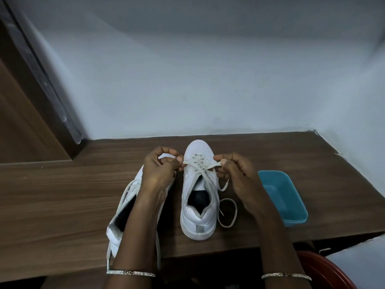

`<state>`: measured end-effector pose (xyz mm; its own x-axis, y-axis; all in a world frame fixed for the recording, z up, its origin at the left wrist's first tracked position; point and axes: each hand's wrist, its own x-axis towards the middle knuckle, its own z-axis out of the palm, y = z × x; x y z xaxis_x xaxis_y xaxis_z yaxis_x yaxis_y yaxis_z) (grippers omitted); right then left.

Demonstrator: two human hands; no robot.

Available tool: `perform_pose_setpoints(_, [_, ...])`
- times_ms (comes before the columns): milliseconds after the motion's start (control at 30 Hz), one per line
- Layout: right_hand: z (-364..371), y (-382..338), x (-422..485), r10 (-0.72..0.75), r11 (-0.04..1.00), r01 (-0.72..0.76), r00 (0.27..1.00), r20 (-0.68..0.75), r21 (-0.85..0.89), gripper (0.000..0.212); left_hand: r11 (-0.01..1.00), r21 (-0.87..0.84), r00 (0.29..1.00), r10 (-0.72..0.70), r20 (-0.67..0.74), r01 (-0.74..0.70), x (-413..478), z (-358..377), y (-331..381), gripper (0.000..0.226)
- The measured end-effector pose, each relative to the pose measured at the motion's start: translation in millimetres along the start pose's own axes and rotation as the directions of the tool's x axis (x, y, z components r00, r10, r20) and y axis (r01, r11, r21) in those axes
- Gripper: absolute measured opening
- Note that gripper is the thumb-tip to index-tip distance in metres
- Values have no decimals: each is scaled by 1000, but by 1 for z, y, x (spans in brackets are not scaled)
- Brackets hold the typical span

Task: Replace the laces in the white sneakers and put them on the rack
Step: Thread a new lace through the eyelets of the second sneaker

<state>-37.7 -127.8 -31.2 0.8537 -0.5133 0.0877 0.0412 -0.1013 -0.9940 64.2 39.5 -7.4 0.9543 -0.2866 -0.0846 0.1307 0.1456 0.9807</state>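
Observation:
Two white sneakers stand on a brown wooden table [62, 184], toes pointing away from me. The right sneaker [198, 207] is partly laced near its toe with a white lace [203, 167]. My left hand [161, 170] pinches one end of that lace at the shoe's left side. My right hand [235, 174] pinches the other end at its right side, and the lace is stretched between them. The lace's loose tail [228, 211] loops on the table beside the heel. The left sneaker [123, 213] lies partly hidden under my left forearm.
A blue plastic tub [283, 197] sits on the table right of the shoes, near the front edge. A red round object [325, 270] shows below the table at the lower right. White walls close the back and right; a wooden door frame [31, 113] stands left.

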Motion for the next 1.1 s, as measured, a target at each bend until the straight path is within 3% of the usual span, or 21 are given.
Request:
perform_pose_setpoints(133, [-5,4,-6,50,998,-50,999,8,35,25,957,270,991,125,-46,-108,7,-7,-10,29])
perform_pose_setpoints(300, [-12,12,-12,76,996,-76,997,-11,-52,24,812,552,965,258,-50,-188,11,-10,-14,27])
perform_pose_setpoints(600, [-10,11,-18,-65,959,38,994,-86,-282,17,694,687,921,379,-94,-216,8,-5,-14,27])
perform_pose_setpoints(767, [-11,13,-17,-47,961,19,994,-96,-275,14,713,655,921,383,-67,-249,7,-8,-16,23])
perform_pose_setpoints(967, [-10,3,-18,49,994,-49,999,-12,-97,22,898,391,978,203,43,-203,13,-19,-13,12])
perform_pose_setpoints(1100, [-8,-4,-19,87,995,-88,996,19,50,28,992,113,996,52,66,-60,9,-15,-7,19])
